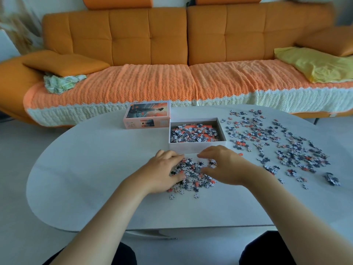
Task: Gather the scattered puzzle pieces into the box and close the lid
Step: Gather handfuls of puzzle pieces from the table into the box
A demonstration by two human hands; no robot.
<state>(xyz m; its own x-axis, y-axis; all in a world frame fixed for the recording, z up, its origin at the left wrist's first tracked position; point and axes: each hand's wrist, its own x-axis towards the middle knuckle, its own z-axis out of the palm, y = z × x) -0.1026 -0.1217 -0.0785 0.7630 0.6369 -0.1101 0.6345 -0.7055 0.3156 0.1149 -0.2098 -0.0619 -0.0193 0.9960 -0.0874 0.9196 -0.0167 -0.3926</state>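
Two hands are cupped around one small pile of pieces (193, 175) on the table (95, 178), head view only. The left hand (164, 173) is laid on the pile's left edge, the right hand (227, 165) on its right; fingers are curled and loose, nothing is clenched or lifted yet. The open box (196, 148), partly filled, is set directly ahead of the hands, just beyond the pile, long axis running left-right. The right hand is judged nearer its front wall. The lid (147, 116) is parked touching the box's far-left corner. A larger scatter (282, 146) is spread to the right, well apart from the left hand.
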